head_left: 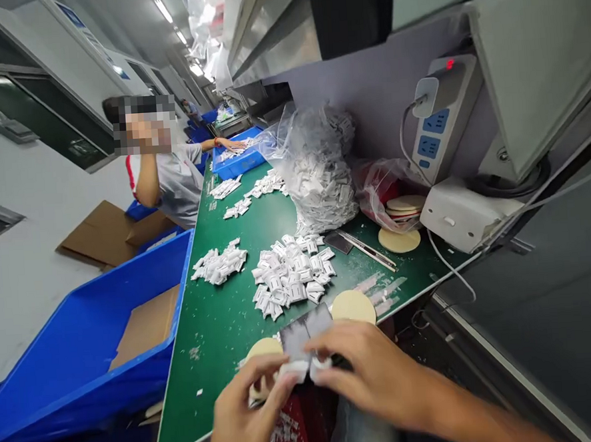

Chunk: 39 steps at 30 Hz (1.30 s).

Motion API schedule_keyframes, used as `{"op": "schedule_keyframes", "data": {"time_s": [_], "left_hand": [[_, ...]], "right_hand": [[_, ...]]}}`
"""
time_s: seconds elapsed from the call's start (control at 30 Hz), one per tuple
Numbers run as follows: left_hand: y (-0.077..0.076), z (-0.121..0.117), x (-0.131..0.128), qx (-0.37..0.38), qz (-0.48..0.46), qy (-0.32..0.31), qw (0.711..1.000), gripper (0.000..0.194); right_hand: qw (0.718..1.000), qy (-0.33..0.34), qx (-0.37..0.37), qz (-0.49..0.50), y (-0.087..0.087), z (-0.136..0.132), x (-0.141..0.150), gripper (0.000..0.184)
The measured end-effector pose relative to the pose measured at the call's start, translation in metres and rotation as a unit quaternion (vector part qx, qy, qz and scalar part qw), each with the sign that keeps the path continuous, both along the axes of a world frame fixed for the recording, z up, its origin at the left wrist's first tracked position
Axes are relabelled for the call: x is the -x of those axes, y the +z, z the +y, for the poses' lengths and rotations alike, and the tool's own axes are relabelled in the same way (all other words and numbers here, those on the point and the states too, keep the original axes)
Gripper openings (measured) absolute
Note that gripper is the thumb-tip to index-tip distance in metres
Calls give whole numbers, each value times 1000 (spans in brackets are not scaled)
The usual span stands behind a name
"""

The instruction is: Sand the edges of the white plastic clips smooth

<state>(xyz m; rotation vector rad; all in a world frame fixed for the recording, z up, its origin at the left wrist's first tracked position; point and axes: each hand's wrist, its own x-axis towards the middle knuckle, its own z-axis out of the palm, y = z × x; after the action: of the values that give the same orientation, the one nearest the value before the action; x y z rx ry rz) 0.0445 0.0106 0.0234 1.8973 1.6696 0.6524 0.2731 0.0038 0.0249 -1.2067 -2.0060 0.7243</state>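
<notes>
Pcs [296, 369] btwn fingers [333, 339] — pt. hidden

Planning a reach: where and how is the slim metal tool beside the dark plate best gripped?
Probably pinch the slim metal tool across its middle, coming from above and the near side: it lies flat and uncovered, long and narrow, with the dark plate by its far end and a beige disc to its right.

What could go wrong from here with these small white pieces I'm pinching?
The small white plastic-looking piece in your left hand and the matching white one in your right hand are pinched by fingertips, so either might slip, perhaps onto the red surface below. The thin white cable hanging over the edge of the green table could snag if your right arm swings wide.
</notes>
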Motion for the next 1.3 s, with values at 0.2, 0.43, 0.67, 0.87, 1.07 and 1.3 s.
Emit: {"op": "schedule_keyframes", "data": {"time_s": [0.2, 0.43, 0.67, 0.87, 1.07, 1.3], "left_hand": [[4, 14, 14, -56, 24, 154, 986, 44], [-13, -6, 13, -107, 35, 134, 985, 33], [-19, -4, -14, -179, 71, 150, 970, 25], [4, 34, -6, -171, 83, 31, 981, 30], [25, 95, 1, -176, 194, 95, 960, 37], [32, 131, 77, -159, 235, 135, 949, 34]], "right_hand": [[988, -120, -68, -74, -9, 26, -16, 23], [998, -17, -43, -36, -9, -2, -9, 25], [982, -181, -30, -52, -20, 22, -1, 16], [994, -98, 31, -49, -6, 51, -26, 11], [993, -61, -32, -93, 16, 107, -5, 23], [966, -241, -83, -43, -19, 69, -42, 53]]}}
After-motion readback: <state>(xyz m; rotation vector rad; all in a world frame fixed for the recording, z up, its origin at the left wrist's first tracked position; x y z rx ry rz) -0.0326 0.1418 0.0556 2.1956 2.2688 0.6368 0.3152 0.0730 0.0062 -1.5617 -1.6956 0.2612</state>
